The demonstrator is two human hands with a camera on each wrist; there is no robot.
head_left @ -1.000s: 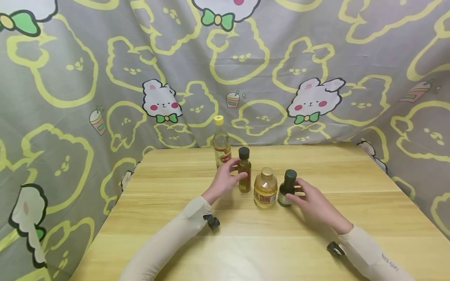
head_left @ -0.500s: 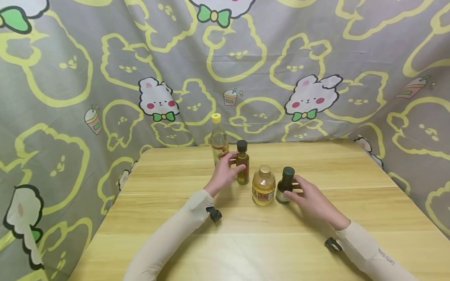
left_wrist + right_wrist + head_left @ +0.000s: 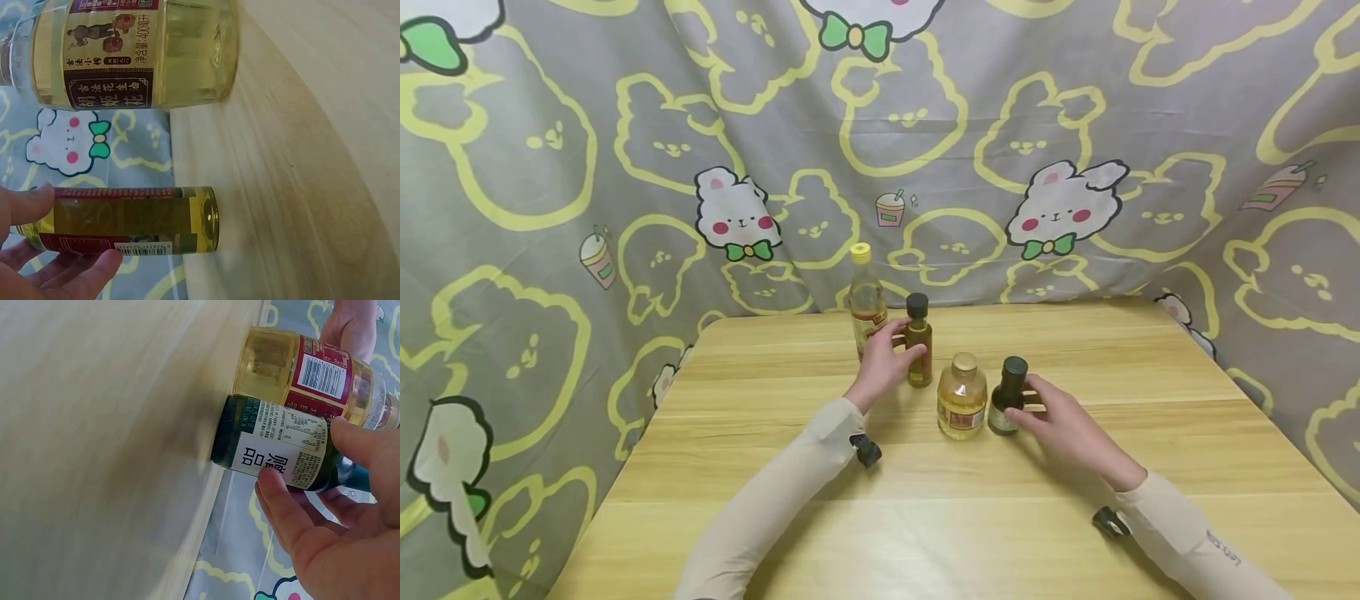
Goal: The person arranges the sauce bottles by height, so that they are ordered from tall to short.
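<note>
My left hand (image 3: 883,364) holds a slim oil bottle (image 3: 919,340) with a black cap, thumb on one side and fingers on the other. Its red label and barcode show in the left wrist view, the bottle (image 3: 125,215) upright with its base close over the tabletop. My right hand (image 3: 1070,427) grips a small dark green bottle (image 3: 1012,379) with a white label, standing on the table. Between the two is a squat bottle (image 3: 962,398) of yellow peanut oil with a gold cap. Behind my left hand, a tall yellow-capped bottle (image 3: 867,300) is partly hidden.
All of this is on a light wooden table (image 3: 925,533). A grey curtain (image 3: 925,133) with yellow cartoon outlines hangs behind the table and along its sides. Black wrist bands with mounts (image 3: 867,450) sit on both sleeves.
My left hand has moved the slim bottle away toward the table's back, beside the tall bottle. The right hand and the squat bottle stay in place; the head view shifted slightly.
</note>
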